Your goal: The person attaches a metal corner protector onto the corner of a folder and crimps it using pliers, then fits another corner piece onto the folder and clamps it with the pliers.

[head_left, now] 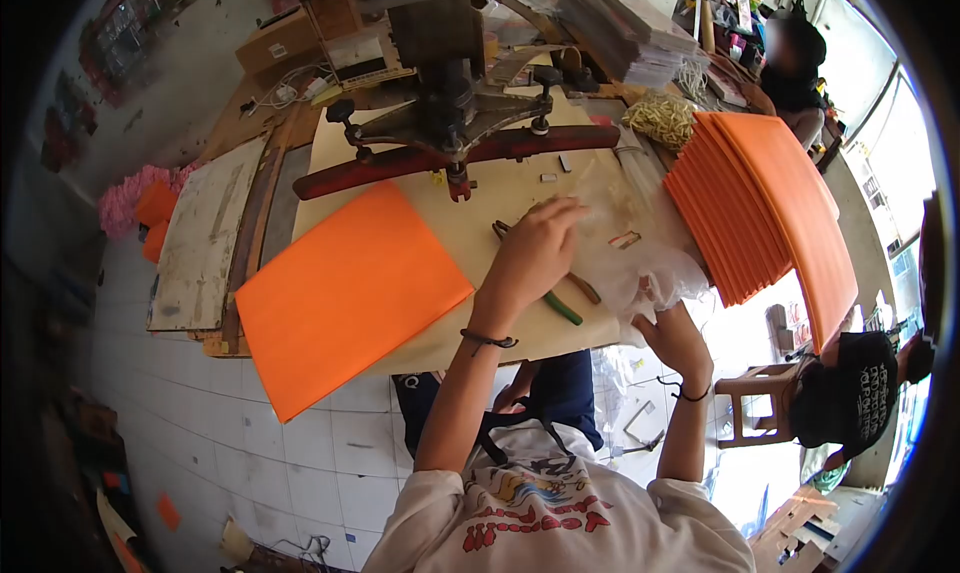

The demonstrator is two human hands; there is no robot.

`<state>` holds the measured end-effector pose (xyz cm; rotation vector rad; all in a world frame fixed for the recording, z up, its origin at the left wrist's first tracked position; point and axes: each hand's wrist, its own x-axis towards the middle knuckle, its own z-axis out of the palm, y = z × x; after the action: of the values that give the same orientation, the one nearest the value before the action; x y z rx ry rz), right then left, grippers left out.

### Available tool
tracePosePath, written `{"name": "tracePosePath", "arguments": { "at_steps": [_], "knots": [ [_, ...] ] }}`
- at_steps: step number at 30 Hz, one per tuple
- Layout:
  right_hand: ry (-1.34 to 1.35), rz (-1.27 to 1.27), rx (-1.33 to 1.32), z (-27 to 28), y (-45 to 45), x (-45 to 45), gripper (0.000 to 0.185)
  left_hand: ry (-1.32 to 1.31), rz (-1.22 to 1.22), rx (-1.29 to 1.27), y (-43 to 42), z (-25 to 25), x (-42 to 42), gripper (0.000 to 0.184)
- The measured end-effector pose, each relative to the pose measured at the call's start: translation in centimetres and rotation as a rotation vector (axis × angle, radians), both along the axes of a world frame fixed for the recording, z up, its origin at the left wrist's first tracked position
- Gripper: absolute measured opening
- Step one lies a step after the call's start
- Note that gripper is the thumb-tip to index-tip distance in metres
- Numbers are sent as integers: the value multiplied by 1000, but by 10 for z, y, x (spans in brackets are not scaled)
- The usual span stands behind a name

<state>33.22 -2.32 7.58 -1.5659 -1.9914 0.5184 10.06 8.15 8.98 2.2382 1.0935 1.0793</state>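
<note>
Right hand grips a plastic bag by the table's near-right corner, seemingly to steady it; left hand curls alongside, whether pinching I can't tell.

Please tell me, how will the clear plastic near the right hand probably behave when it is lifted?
The clear plastic will probably be floppy, since it bunches into soft folds near the right hand. It is likely very light, because the film looks thin and see-through. Its shiny surface may make it slightly slippery.
</note>
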Motion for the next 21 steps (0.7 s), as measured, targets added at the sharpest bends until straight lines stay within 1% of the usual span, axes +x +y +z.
{"name": "tracePosePath", "arguments": {
  "at_steps": [2, 4, 5, 6, 9, 12, 15, 16, 21],
  "knots": [
    [-38, 18, 78, -19, 9, 6, 51, 196, -8, 80, 0, -8, 9, 33],
    [-101, -54, 63, -32, 25, 14, 50, 395, 31, 130, 8, -12, 16, 36],
    [-134, -87, 60, -45, 33, 20, 50, 398, 3, 120, 17, -17, 18, 38],
    [-246, -97, 251, -85, 47, 36, 48, 399, -23, 111, 29, -23, 20, 41],
    [-192, -104, 285, -79, 74, 31, 43, 382, -113, 99, 65, -52, 23, 46],
    [-595, -42, 432, -76, 100, 37, 44, 386, -159, 116, 88, -65, 22, 47],
    [-565, -173, 529, -92, 108, 37, 42, 460, -163, 94, 95, -70, 19, 46],
    [-568, -189, 545, -96, 111, 38, 42, 491, -161, 79, 95, -69, 18, 46],
    [-577, -233, 597, -106, 119, 42, 41, 467, -161, 52, 96, -71, 17, 45]
  ]
}}
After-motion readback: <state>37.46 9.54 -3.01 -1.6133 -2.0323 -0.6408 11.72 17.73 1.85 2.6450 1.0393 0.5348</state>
